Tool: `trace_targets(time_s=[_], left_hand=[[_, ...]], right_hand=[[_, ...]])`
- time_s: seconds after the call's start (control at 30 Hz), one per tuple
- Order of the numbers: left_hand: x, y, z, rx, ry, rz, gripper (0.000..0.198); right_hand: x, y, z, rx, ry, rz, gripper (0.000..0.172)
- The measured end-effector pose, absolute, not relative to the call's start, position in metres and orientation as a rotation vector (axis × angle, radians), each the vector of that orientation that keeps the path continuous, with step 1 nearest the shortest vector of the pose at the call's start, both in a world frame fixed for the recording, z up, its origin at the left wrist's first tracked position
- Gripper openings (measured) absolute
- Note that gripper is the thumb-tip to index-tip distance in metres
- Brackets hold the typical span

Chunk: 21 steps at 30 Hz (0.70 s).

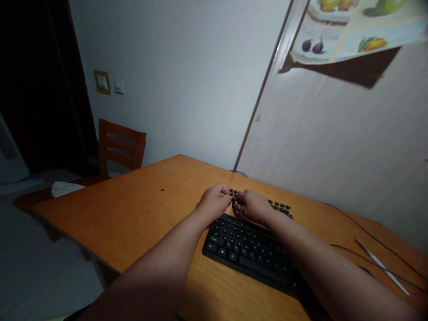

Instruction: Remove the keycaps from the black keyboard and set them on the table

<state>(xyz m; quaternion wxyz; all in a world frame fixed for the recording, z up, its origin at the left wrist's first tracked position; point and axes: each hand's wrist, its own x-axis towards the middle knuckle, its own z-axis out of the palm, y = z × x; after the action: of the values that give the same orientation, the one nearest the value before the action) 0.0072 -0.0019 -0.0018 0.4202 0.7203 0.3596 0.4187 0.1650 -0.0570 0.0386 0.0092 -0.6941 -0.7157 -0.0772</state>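
A black keyboard (pixel 247 249) lies on the wooden table, many of its keycaps off and small yellowish key posts showing. Just behind it, loose black keycaps (pixel 280 206) are spread in rows. My left hand (pixel 216 203) is closed above the keyboard's back left corner, thumb and fingers drawn together beside the keycaps; whatever they hold is hidden. Close to its right, my right hand (pixel 252 205) reaches down among the keycaps with bent, closed fingers. The fingertips are dark and partly hidden, so I cannot make out what is in them. My right forearm covers the keyboard's right part.
A small dark piece (pixel 162 190) lies alone on the left of the table (pixel 133 218). On the right are a white stick-like thing (pixel 384 267) and black cables (pixel 354 229). A wooden chair (pixel 121 145) stands beyond the left edge; a wall (pixel 187 89) borders the back.
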Motion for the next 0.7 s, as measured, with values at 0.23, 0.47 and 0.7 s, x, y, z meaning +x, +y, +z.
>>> trace_targets(time_s=[0.23,0.47,0.7], left_hand=[[0.009,-0.002,-0.003,1.785,0.877,1.104,0.014],[0.009,-0.005,0.003,1.825,0.867,1.06,0.014],[0.007,-0.013,0.011,1.895,0.847,1.021,0.013]], right_hand=[[0.185,-0.071,0.056,-2.004,-2.0,-0.008,0.032],[0.185,-0.118,0.063,-1.696,-1.579,0.551,0.022],[0.171,-0.166,0.062,-1.553,-1.564,0.888,0.032]])
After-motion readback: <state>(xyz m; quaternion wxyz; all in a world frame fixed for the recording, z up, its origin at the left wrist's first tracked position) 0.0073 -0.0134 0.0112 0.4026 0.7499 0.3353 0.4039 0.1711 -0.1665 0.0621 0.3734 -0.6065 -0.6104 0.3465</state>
